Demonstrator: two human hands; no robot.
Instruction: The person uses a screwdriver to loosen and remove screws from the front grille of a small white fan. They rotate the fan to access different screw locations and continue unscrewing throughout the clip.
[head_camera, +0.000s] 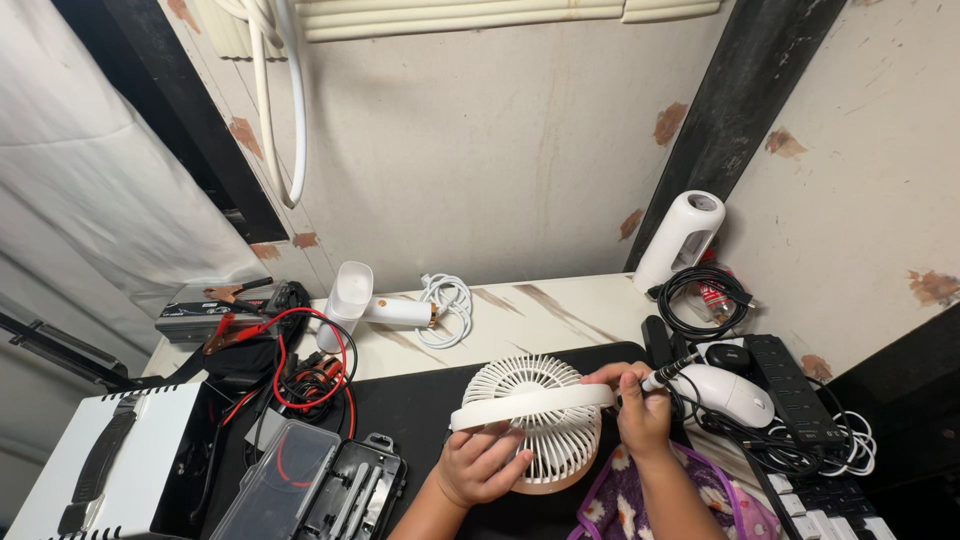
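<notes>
Small white fan (530, 420) sits on the black mat (420, 405) at the middle of the counter (520, 315), tilted, with the grille facing up and away. The left hand (485, 465) steadies it from below — its grip curled against the fan's lower rim and ring. The right hand (640, 405) pinches a slim driver (672, 372) in a closed grip, the tip laid against the ring's right end. Step in hand, by my judgement: working a fastener or seam at that edge, early in opening the casing. The next move calls for a firm hold on the body and the tip kept square — a slip would scar the plastic. A tool case (320, 490) lies open at left; a white mouse (730, 392) lies just right.
</notes>
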